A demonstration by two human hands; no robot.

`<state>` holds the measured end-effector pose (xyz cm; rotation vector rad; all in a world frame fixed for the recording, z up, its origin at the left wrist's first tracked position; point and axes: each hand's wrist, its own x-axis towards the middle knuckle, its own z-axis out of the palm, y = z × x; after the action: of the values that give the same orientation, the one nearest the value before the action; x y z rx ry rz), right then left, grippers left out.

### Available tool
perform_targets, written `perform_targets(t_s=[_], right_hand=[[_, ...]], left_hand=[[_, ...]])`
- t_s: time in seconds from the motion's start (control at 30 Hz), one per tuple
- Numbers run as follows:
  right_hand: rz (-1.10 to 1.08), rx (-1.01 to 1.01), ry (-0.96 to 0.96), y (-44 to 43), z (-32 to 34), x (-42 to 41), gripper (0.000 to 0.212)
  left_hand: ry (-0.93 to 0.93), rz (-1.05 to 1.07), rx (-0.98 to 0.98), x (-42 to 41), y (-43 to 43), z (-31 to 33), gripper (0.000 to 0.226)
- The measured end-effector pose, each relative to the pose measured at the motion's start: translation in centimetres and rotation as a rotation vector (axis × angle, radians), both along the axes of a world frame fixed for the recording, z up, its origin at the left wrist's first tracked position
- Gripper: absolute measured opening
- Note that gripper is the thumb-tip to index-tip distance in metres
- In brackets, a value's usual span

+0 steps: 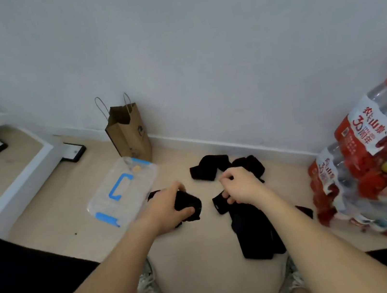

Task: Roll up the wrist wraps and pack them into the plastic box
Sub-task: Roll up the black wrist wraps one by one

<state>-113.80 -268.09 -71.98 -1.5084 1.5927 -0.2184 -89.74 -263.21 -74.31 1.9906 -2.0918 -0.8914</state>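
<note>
Black wrist wraps (210,169) strewn on floor, clear blue-latched plastic box (105,205) nearby

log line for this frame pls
phase: rolling | left hand: grips bundled wrap | right hand: pinches long wrap end | plastic box: lid on | spare wraps: floor

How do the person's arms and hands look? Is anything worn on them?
Both arms are bare as far as the picture shows: no sleeves on the left forearm or the right forearm. The left hand and the right hand wear no gloves, and I see no watch, bracelet or ring.
</note>
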Motion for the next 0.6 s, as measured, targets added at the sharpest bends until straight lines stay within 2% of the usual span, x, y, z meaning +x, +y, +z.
perform_targets(t_s=[0.07, 0.13, 0.2, 0.27, 0.33, 0.4, 0.5, 0.57, 0.6], right_hand=[[0.120, 0.037, 0.162, 1.5, -3.6, 0.1, 0.027], [0.335, 0.202, 0.348, 3.4, -6.8, 0.1, 0.030], [0.413, 0.341, 0.436, 5.0, -9.6, -0.2, 0.025], [0.343, 0.422, 0.419, 6.4, -11.6, -0.7, 0.014], [0.217, 0.416, 0.358, 7.0, -13.4, -1.3, 0.015], [0.028, 0.293, 0.372, 6.6, -14.5, -1.8, 0.021], [-0.262, 0.037, 0.456, 5.5, -15.5, -3.0, 0.015], [-0.267, 0.000, 0.475, 4.8, -16.3, -4.1, 0.017], [-0.245, 0.004, 0.487, 4.7, -16.9, -4.7, 0.026]], left_hand=[[-0.056, 0.108, 0.102, 1.0, 2.0, -4.2, 0.056], [-0.089, 0.139, 0.185, 1.4, 3.4, -7.5, 0.060], [-0.149, 0.112, 0.224, 1.4, 3.7, -9.6, 0.060], [-0.238, 0.092, 0.229, 1.2, 3.4, -10.9, 0.056], [-0.344, 0.067, 0.208, 1.1, 2.8, -11.8, 0.055], [-0.448, 0.020, 0.209, 1.0, 2.6, -12.6, 0.058], [-0.553, -0.022, 0.239, 0.6, 2.9, -13.7, 0.063], [-0.602, -0.017, 0.230, 0.3, 3.0, -13.9, 0.066], [-0.615, -0.010, 0.221, 0.1, 3.0, -13.8, 0.067]])
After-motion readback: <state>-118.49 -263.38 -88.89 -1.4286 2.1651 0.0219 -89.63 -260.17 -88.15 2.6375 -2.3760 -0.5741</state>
